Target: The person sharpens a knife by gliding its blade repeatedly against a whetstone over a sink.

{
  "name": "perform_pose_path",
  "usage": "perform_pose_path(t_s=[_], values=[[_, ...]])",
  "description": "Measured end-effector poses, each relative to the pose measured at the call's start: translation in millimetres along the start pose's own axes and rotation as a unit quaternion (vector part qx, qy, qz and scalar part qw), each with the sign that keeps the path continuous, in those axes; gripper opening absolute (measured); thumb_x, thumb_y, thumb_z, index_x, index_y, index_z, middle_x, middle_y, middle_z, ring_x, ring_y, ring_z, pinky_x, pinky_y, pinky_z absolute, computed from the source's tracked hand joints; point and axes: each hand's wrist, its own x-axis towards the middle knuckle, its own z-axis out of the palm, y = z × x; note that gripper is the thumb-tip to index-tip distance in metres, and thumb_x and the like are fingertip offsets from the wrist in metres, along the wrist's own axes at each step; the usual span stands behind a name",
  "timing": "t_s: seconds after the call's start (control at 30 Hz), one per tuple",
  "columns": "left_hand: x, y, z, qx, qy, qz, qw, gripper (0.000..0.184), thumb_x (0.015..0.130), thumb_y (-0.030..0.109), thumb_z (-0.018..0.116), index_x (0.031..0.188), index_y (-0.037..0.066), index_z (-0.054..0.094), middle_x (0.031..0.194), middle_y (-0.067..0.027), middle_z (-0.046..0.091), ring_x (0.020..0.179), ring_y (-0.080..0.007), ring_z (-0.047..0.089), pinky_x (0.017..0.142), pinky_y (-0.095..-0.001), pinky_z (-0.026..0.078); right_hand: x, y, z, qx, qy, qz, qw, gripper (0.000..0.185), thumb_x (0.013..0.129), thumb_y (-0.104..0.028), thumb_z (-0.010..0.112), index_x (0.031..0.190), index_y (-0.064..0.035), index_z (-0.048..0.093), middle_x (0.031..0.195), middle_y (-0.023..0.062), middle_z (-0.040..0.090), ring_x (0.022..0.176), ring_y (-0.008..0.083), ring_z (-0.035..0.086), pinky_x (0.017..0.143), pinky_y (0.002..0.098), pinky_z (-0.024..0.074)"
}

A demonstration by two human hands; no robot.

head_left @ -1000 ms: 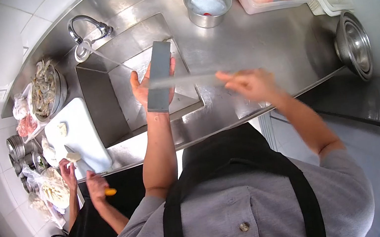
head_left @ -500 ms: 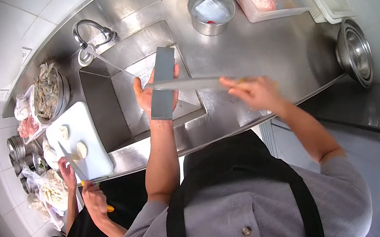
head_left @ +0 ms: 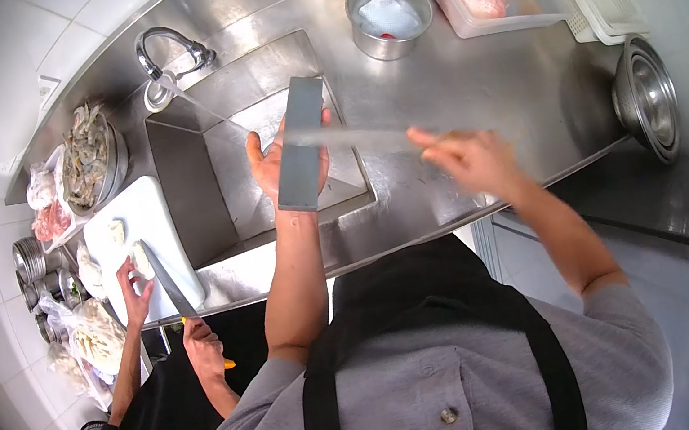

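A long grey whetstone (head_left: 300,174) lies over the sink, resting on the upturned palm of my left hand (head_left: 265,164). My left thumb stands out to one side and fingertips show along the stone's other edge. My right hand (head_left: 474,160) is closed round the handle of a knife (head_left: 354,136), to the right of the stone. The knife's blade reaches left across the stone's upper half and is smeared by motion. Behind the stone is the steel sink (head_left: 191,181), where water runs from the curved faucet (head_left: 167,37).
At left, a co-worker's hands (head_left: 203,348) work with another knife (head_left: 166,279) over a white cutting board (head_left: 156,205). A bowl of shrimp (head_left: 91,162) stands behind. Along the counter are a steel pot (head_left: 383,46), a tub of pink meat (head_left: 503,20) and nested metal bowls (head_left: 649,100).
My right hand and the knife have shifted slightly, the blade now higher on the stone. The co-worker's knife has moved right and its tip now lies by a pale piece on the board.
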Motion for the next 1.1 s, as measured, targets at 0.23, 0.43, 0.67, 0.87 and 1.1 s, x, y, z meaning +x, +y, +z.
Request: perform_pose_path(t_s=[0.23, 0.43, 0.67, 0.87, 1.1], values=[[1, 4, -12, -0.032, -0.121, -0.040, 0.991, 0.087, 0.107, 0.053, 0.031, 0.157, -0.017, 0.024, 0.158, -0.0354, 0.040, 0.150, -0.0472, 0.038, 0.129, -0.0567, 0.027, -12, -4, 6, -0.027, 0.002, -0.082, 0.996, 0.039, 0.104, -0.047, 0.062, 0.140, -0.0349, 0.068, 0.110, 0.0116, 0.078, 0.081, 0.0355, 0.075, 0.076, 0.0444, 0.0593], [-2, -16, 3, -0.021, -0.034, -0.003, 0.999, 0.087, 0.106, 0.055, 0.034, 0.157, -0.015, 0.027, 0.160, -0.0324, 0.040, 0.150, -0.0438, 0.040, 0.129, -0.0552, 0.028, 10, -45, 31, -0.002, -0.005, -0.086, 0.996, 0.039, 0.105, -0.047, 0.062, 0.143, -0.0372, 0.066, 0.104, 0.0125, 0.079, 0.081, 0.0334, 0.076, 0.077, 0.0436, 0.0601], [-1, -28, 1, -0.019, -0.024, -0.069, 0.997, 0.084, 0.105, 0.059, 0.037, 0.150, -0.011, 0.043, 0.147, -0.0240, 0.056, 0.137, -0.0369, 0.054, 0.122, -0.0513, 0.037, 52, -29, 33, 0.023, -0.020, -0.013, 0.999, 0.035, 0.103, -0.046, 0.063, 0.136, -0.0378, 0.071, 0.111, 0.0066, 0.079, 0.086, 0.0302, 0.077, 0.079, 0.0417, 0.0608], [3, -35, -7, 0.025, -0.080, -0.094, 0.992, 0.083, 0.101, 0.061, 0.047, 0.147, -0.008, 0.049, 0.140, -0.0217, 0.062, 0.132, -0.0347, 0.059, 0.123, -0.0516, 0.038, 52, -24, 51, 0.156, 0.060, -0.172, 0.971, 0.037, 0.101, -0.047, 0.065, 0.137, -0.0417, 0.070, 0.098, 0.0085, 0.079, 0.080, 0.0326, 0.077, 0.073, 0.0442, 0.0608], [5, -37, -5, 0.042, -0.056, -0.095, 0.993, 0.084, 0.102, 0.060, 0.041, 0.146, -0.011, 0.047, 0.140, -0.0241, 0.061, 0.134, -0.0343, 0.057, 0.125, -0.0510, 0.037, 44, -30, 68, 0.090, 0.025, -0.185, 0.978, 0.040, 0.103, -0.045, 0.063, 0.141, -0.0323, 0.068, 0.105, 0.0090, 0.079, 0.083, 0.0304, 0.077, 0.074, 0.0418, 0.0613]])
